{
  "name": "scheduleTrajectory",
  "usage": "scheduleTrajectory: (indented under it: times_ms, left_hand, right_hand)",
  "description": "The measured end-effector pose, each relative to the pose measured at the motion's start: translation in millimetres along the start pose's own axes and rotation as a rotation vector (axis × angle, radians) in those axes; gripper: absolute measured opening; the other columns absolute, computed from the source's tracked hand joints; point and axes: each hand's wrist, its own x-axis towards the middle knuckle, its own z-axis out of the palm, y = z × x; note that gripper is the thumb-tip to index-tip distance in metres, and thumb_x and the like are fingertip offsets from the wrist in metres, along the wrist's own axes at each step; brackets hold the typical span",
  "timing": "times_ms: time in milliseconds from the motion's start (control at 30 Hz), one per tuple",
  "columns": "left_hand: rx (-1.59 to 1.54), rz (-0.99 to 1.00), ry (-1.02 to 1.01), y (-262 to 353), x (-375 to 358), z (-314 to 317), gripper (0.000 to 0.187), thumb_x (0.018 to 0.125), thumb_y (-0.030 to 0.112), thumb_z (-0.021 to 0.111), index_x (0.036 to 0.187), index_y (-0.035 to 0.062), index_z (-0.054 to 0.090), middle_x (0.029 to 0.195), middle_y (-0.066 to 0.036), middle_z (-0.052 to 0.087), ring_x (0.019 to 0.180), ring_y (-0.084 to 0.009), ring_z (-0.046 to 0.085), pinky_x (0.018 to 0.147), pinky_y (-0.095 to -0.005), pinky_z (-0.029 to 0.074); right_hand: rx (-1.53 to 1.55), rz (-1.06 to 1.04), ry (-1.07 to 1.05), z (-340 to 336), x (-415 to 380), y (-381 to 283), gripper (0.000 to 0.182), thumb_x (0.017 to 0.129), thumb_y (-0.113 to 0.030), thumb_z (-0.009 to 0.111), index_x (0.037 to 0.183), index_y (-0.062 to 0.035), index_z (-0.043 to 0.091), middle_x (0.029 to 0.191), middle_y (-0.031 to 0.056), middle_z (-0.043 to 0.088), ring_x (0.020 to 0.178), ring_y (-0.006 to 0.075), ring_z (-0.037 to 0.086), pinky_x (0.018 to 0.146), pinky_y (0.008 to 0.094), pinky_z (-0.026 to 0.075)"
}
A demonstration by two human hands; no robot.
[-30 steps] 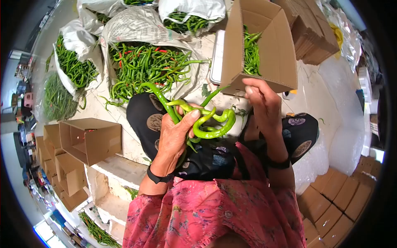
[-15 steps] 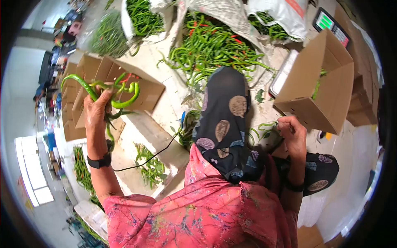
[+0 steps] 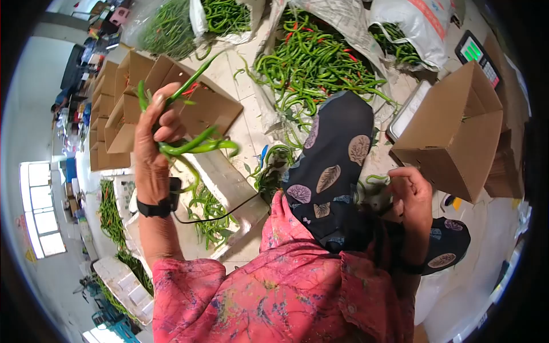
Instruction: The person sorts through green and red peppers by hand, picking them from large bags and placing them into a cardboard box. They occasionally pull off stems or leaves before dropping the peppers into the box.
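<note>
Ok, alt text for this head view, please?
The left hand holds a bunch of green peppers up over open cardboard boxes; the right hand rests low beside another box.

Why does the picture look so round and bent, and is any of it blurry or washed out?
Head view: a fisheye lens bends everything toward a black round border; the boxes lean along the curve. The windows at the left edge are blown out white. Light is soft, with no hard shadows. The left hand and its peppers are fairly sharp; the right hand too.
</note>
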Motion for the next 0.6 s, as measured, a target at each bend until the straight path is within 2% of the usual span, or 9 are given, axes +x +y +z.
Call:
scheduleTrajectory:
  times_ms: [100, 167, 233, 300, 400, 467, 500, 567, 600]
  left_hand:
    - [-0.281, -0.069, -0.198, -36, 21, 55, 0.036, 0.101, 0.019, 0.047, 0.13, -0.0025, 0.048, 0.065, 0.007, 0.035, 0.044, 0.0011, 0.034, 0.041, -0.0171, 0.026]
    - [-0.41, -0.137, -0.219, -59, 29, 97, 0.035, 0.101, 0.018, 0.046, 0.129, -0.0026, 0.048, 0.066, 0.007, 0.035, 0.044, 0.0005, 0.035, 0.042, -0.0182, 0.027]
    - [-0.501, -0.21, -0.274, -73, 36, 127, 0.028, 0.101, 0.02, 0.046, 0.12, 0.0003, 0.053, 0.063, 0.006, 0.036, 0.042, -0.0008, 0.034, 0.043, -0.0196, 0.029]
    - [-0.516, -0.236, -0.269, -86, 35, 151, 0.027, 0.101, 0.02, 0.046, 0.119, 0.0013, 0.054, 0.063, 0.006, 0.035, 0.041, -0.0009, 0.033, 0.043, -0.0195, 0.028]
    - [-0.542, -0.258, -0.298, -103, 31, 180, 0.026, 0.101, 0.021, 0.046, 0.117, 0.0035, 0.055, 0.064, 0.006, 0.037, 0.042, -0.0013, 0.033, 0.044, -0.0202, 0.028]
    - [-0.566, -0.257, -0.324, -118, 32, 192, 0.026, 0.101, 0.022, 0.047, 0.117, 0.0048, 0.055, 0.066, 0.005, 0.039, 0.045, -0.0023, 0.034, 0.047, -0.0212, 0.029]
    - [-0.593, -0.277, -0.329, -127, 30, 199, 0.025, 0.101, 0.022, 0.048, 0.118, 0.005, 0.055, 0.067, 0.004, 0.04, 0.046, -0.0038, 0.035, 0.048, -0.0219, 0.03]
    - [-0.589, -0.28, -0.313, -147, 28, 211, 0.025, 0.1, 0.02, 0.049, 0.118, 0.005, 0.055, 0.069, 0.002, 0.042, 0.048, -0.0053, 0.036, 0.05, -0.0226, 0.031]
    - [-0.585, -0.259, -0.333, -157, 27, 218, 0.027, 0.1, 0.017, 0.048, 0.122, 0.0013, 0.053, 0.071, 0.004, 0.039, 0.05, -0.0034, 0.034, 0.052, -0.0215, 0.031]
  right_hand:
    - [0.098, -0.096, -0.102, 31, -15, -27, 0.016, 0.095, -0.014, 0.058, 0.106, -0.003, 0.063, 0.084, 0.0039, 0.067, 0.066, 0.0057, 0.053, 0.06, 0.0198, 0.043]
    - [0.151, 0.012, -0.186, 47, -13, -35, 0.016, 0.092, -0.011, 0.062, 0.106, -0.0026, 0.063, 0.091, 0.0038, 0.068, 0.07, 0.0069, 0.058, 0.065, 0.0209, 0.047]
    - [0.14, -0.131, -0.22, 64, -11, -31, 0.02, 0.087, -0.006, 0.068, 0.106, -0.0009, 0.063, 0.097, 0.0051, 0.068, 0.077, 0.0082, 0.063, 0.068, 0.0227, 0.051]
    - [-0.043, -0.403, -0.101, 76, -10, -31, 0.023, 0.082, -0.003, 0.073, 0.102, -0.0005, 0.062, 0.092, 0.0085, 0.067, 0.078, 0.0125, 0.066, 0.063, 0.0248, 0.052]
    - [-0.018, -0.411, 0.002, 71, -16, -36, 0.023, 0.079, -0.006, 0.076, 0.097, -0.002, 0.062, 0.09, 0.0084, 0.066, 0.075, 0.015, 0.066, 0.062, 0.0262, 0.052]
    - [-0.241, -0.532, 0.022, 61, -22, -40, 0.03, 0.078, -0.002, 0.075, 0.103, -0.0005, 0.058, 0.096, 0.0107, 0.063, 0.079, 0.0156, 0.062, 0.072, 0.0273, 0.051]
    - [-0.294, -0.66, 0.13, 65, -25, -46, 0.037, 0.074, -0.008, 0.08, 0.104, -0.0019, 0.059, 0.096, 0.0118, 0.063, 0.082, 0.0223, 0.063, 0.077, 0.0306, 0.051]
    - [-0.356, -0.597, 0.211, 67, -25, -42, 0.038, 0.075, -0.012, 0.08, 0.105, -0.002, 0.058, 0.095, 0.0123, 0.064, 0.084, 0.0256, 0.065, 0.08, 0.0336, 0.052]
    - [-0.266, -0.509, 0.146, 65, -21, -32, 0.039, 0.077, -0.014, 0.079, 0.107, -0.0013, 0.058, 0.094, 0.0133, 0.066, 0.087, 0.0255, 0.066, 0.082, 0.034, 0.052]
